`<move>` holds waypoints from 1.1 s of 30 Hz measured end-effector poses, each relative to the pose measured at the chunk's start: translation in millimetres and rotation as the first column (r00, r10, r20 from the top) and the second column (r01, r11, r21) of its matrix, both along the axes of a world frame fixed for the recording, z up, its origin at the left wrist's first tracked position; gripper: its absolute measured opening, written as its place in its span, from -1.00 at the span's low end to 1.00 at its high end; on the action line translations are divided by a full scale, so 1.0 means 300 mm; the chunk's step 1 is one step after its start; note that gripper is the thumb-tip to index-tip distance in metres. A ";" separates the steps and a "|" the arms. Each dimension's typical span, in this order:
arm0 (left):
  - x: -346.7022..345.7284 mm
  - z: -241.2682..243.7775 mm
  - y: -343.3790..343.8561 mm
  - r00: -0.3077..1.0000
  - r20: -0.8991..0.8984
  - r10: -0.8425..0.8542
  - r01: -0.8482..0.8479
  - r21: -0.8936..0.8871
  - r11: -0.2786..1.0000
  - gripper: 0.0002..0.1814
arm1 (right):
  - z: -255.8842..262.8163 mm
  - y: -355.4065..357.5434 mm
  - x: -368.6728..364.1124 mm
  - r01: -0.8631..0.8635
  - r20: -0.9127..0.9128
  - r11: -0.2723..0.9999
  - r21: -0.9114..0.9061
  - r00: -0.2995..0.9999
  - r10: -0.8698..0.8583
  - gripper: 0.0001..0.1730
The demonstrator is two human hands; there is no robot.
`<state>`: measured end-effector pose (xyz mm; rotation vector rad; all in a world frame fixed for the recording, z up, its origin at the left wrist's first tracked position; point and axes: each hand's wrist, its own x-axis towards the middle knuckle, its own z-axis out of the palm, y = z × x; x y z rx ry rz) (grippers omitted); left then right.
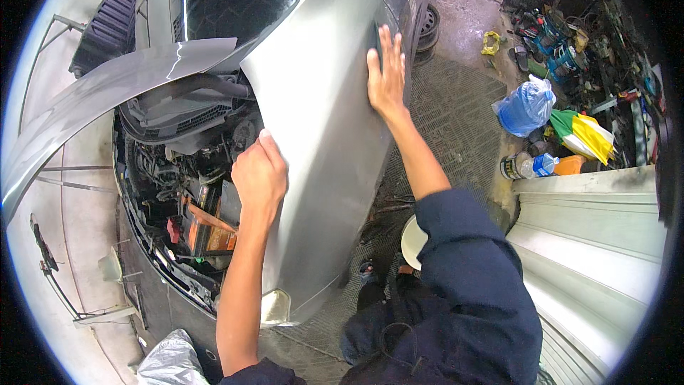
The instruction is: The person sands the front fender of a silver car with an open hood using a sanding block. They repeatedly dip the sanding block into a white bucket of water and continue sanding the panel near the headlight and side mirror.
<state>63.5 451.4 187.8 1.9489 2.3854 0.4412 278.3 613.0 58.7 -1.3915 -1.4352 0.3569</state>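
The silver-grey front fender (pixel 320 133) of a car stretches out before me. My left hand (pixel 260 174) is curled over its inner edge beside the engine bay (pixel 176 171), the thumb uppermost and the fingertips hidden. Farther along the same panel, my right hand (pixel 389 72) lies on the outer side near the door seam. Between its thumb and fingers shows a thin dark flat piece (pixel 379 37), mostly covered by the hand; its material is unclear. The hood (pixel 123 77) stands raised at the left, and a headlight (pixel 276 307) sits at the fender's front end.
An orange-and-black battery (pixel 216 227) sits in the engine bay. A white bucket (pixel 413 243) stands by my feet on dark ribbed matting (pixel 449 101). To the right are a bagged blue water jug (pixel 526 107), a green-yellow-white cloth (pixel 585 133), heaped tools and a white ribbed panel (pixel 588 235).
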 end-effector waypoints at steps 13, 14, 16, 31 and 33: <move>-0.003 -0.004 0.005 1.000 0.005 -0.014 0.014 0.004 1.000 -0.37 | 0.021 0.147 0.026 0.186 -0.257 0.982 -0.041 0.947 -0.190 -0.37; -0.006 -0.006 -0.003 1.000 -0.001 -0.003 0.003 -0.007 1.000 -0.38 | 0.075 0.169 0.000 0.203 -0.211 0.978 0.057 0.959 -0.186 -0.39; -0.007 0.002 -0.003 1.000 -0.014 0.010 -0.010 -0.014 1.000 -0.38 | 0.085 0.173 0.011 0.213 -0.137 0.972 0.095 0.970 -0.199 -0.40; 0.001 -0.007 0.012 1.000 -0.009 -0.029 0.029 0.002 1.000 -0.37 | -0.075 0.142 0.166 0.348 -0.153 0.914 -0.206 0.912 -0.382 -0.39; -0.025 0.006 -0.010 0.999 -0.035 0.022 -0.023 -0.025 0.999 -0.35 | 0.106 0.098 0.138 0.178 -0.192 0.885 -0.431 0.940 -0.282 -0.44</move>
